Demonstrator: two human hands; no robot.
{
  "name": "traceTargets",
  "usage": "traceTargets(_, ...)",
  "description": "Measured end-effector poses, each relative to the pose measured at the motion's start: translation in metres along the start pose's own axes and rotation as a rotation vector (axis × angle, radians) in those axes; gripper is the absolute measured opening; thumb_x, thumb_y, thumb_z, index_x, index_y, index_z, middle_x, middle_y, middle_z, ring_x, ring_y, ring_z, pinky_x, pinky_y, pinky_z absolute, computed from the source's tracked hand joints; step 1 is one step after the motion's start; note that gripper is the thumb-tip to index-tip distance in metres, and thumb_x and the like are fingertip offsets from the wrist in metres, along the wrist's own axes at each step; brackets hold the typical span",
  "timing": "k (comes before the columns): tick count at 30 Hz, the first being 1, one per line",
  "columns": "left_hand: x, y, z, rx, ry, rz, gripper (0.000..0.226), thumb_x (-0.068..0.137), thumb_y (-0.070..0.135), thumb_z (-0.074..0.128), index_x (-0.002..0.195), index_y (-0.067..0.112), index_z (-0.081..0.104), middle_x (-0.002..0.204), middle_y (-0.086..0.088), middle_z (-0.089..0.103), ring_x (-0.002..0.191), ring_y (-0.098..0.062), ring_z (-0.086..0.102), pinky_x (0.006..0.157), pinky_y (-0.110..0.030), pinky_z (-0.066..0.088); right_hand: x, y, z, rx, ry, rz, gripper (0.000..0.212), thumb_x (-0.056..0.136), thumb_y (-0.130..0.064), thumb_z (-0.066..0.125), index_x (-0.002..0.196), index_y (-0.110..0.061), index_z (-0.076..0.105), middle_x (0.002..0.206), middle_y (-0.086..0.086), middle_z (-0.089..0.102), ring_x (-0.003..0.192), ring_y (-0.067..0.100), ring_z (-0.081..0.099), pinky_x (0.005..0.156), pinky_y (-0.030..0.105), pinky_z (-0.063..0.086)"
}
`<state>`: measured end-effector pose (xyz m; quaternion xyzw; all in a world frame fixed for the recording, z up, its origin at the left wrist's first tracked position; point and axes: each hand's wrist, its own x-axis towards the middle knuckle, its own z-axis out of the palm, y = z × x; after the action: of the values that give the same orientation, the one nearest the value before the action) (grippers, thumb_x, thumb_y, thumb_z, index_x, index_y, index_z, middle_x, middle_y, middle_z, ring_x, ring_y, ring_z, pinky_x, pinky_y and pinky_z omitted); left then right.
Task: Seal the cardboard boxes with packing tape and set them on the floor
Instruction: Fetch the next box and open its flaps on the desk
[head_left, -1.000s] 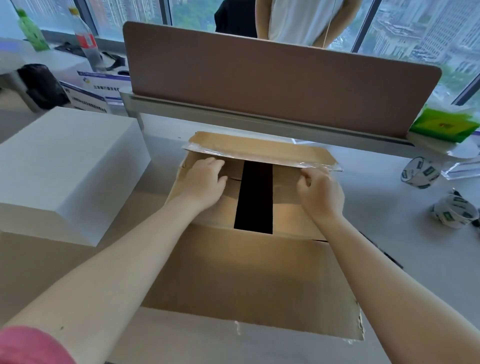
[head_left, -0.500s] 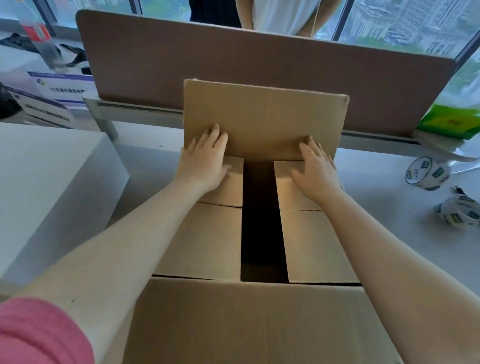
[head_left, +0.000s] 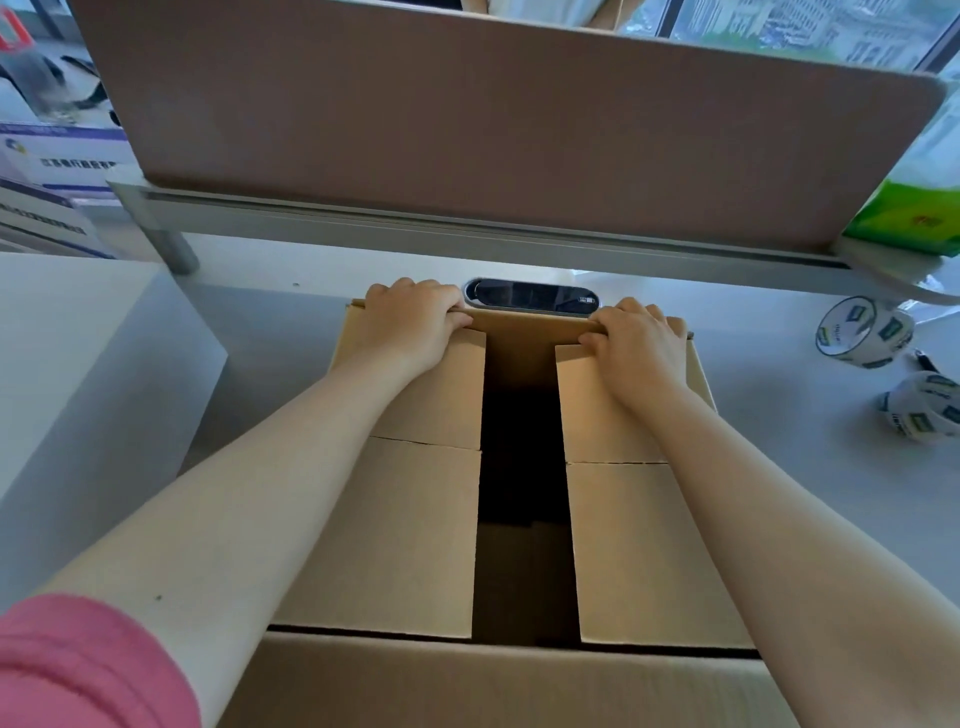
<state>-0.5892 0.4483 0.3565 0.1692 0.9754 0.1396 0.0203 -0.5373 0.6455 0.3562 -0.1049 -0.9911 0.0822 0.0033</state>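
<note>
We see bright daylight from the windows (head_left: 810, 31) beyond the hands (head_left: 415, 322), soft shadows on the tabletop (head_left: 779, 415), darkness inside the box (head_left: 519, 467), wide-angle bending at the edges, and slight softness throughout.

Brown cardboard box (head_left: 405, 540), pink sleeve (head_left: 78, 670)
</note>
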Motion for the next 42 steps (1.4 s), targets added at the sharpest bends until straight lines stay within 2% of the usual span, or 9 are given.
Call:
traceTargets(5, -0.004, 0.008, 0.002, 0.057, 0.037, -0.044, 0.03, 0.099, 0.031, 0.035, 0.108, 0.014, 0.058, 0.119, -0.006, 0.061, 0.113, -0.027, 0.048, 0.095, -0.04, 0.031, -0.003, -0.002, 0.003, 0.026, 0.028, 0.013, 0.031, 0.099, -0.026, 0.037, 0.122, -0.014, 0.054, 0.129, 0.009, 0.053, 0.121, 0.026, 0.045, 0.108, 0.039, 0.022)
traceTargets(8, -0.009, 0.015, 0.001, 0.081, 0.022, -0.081, 0.031, 0.098, 0.028, 0.039, 0.122, 0.014, 0.053, 0.129, -0.008, 0.055, 0.123, -0.029, 0.044, 0.104, -0.041, 0.029, -0.016, -0.004, 0.003, 0.073, 0.025, -0.001, 0.044, 0.098, -0.026, 0.037, 0.141, -0.017, 0.034, 0.148, 0.009, 0.035, 0.139, 0.027, 0.027, 0.118, 0.04, 0.005)
traceTargets(14, -0.055, 0.044, 0.013, 0.032, -0.076, 0.014, 0.067, 0.094, 0.032, 0.048, 0.149, 0.01, 0.016, 0.158, -0.009, 0.01, 0.147, -0.026, 0.005, 0.12, -0.038, 0.01, -0.06, -0.018, 0.007, 0.115, -0.078, -0.134, 0.067, 0.094, -0.029, 0.046, 0.149, -0.018, 0.01, 0.159, 0.008, 0.002, 0.147, 0.022, -0.002, 0.118, 0.036, -0.001)
traceTargets(21, -0.093, 0.056, 0.013, 0.206, -0.236, 0.051, 0.039, 0.092, 0.017, 0.047, 0.131, 0.01, 0.05, 0.158, -0.006, 0.013, 0.146, -0.029, 0.005, 0.116, -0.042, 0.018, -0.091, -0.015, -0.002, 0.029, -0.167, -0.229, 0.055, 0.092, -0.028, 0.047, 0.144, -0.019, 0.03, 0.153, 0.003, 0.025, 0.145, 0.023, 0.014, 0.118, 0.04, 0.008)
traceTargets(25, -0.1, 0.068, -0.009, 0.351, -0.139, 0.074, 0.037, 0.092, 0.007, 0.046, 0.128, 0.007, 0.053, 0.149, -0.009, 0.034, 0.133, -0.03, 0.03, 0.103, -0.038, 0.036, -0.097, -0.024, -0.026, 0.091, -0.112, -0.26, 0.04, 0.093, -0.013, 0.043, 0.133, -0.014, 0.049, 0.147, 0.004, 0.038, 0.134, 0.024, 0.032, 0.109, 0.036, 0.034)
traceTargets(32, -0.108, 0.083, -0.053, 0.539, -0.042, -0.08, 0.029, 0.09, 0.0, 0.044, 0.116, -0.003, 0.057, 0.119, -0.02, 0.053, 0.114, -0.034, 0.049, 0.096, -0.039, 0.044, -0.114, -0.034, -0.078, -0.142, 0.128, -0.269, 0.023, 0.092, -0.001, 0.045, 0.101, -0.007, 0.066, 0.108, 0.016, 0.063, 0.102, 0.028, 0.061, 0.083, 0.034, 0.05)
traceTargets(35, -0.111, 0.085, -0.068, 0.624, -0.073, -0.19, 0.03, 0.09, 0.005, 0.047, 0.117, 0.005, 0.059, 0.12, -0.014, 0.058, 0.113, -0.029, 0.051, 0.088, -0.033, 0.047, -0.113, -0.039, -0.092, -0.33, 0.107, -0.155, 0.027, 0.09, 0.001, 0.044, 0.106, -0.005, 0.064, 0.11, 0.018, 0.064, 0.108, 0.031, 0.057, 0.091, 0.038, 0.046)
traceTargets(39, -0.115, 0.077, -0.075, 0.781, -0.051, -0.241, 0.036, 0.091, 0.013, 0.052, 0.127, 0.012, 0.053, 0.13, -0.01, 0.054, 0.121, -0.025, 0.045, 0.094, -0.027, 0.04, -0.116, -0.034, -0.099, -0.782, 0.055, -0.016, 0.024, 0.093, -0.014, 0.046, 0.113, -0.013, 0.06, 0.09, 0.006, 0.06, 0.093, 0.021, 0.052, 0.087, 0.03, 0.037)
traceTargets(42, -0.122, 0.065, -0.068, 0.855, -0.081, -0.294, 0.04, 0.09, 0.018, 0.058, 0.129, 0.014, 0.053, 0.133, -0.011, 0.052, 0.125, -0.028, 0.041, 0.102, -0.033, 0.035, -0.119, -0.021, -0.086, -0.849, -0.063, 0.086, 0.034, 0.093, -0.022, 0.05, 0.126, -0.013, 0.053, 0.128, 0.011, 0.056, 0.124, 0.031, 0.045, 0.108, 0.041, 0.029)
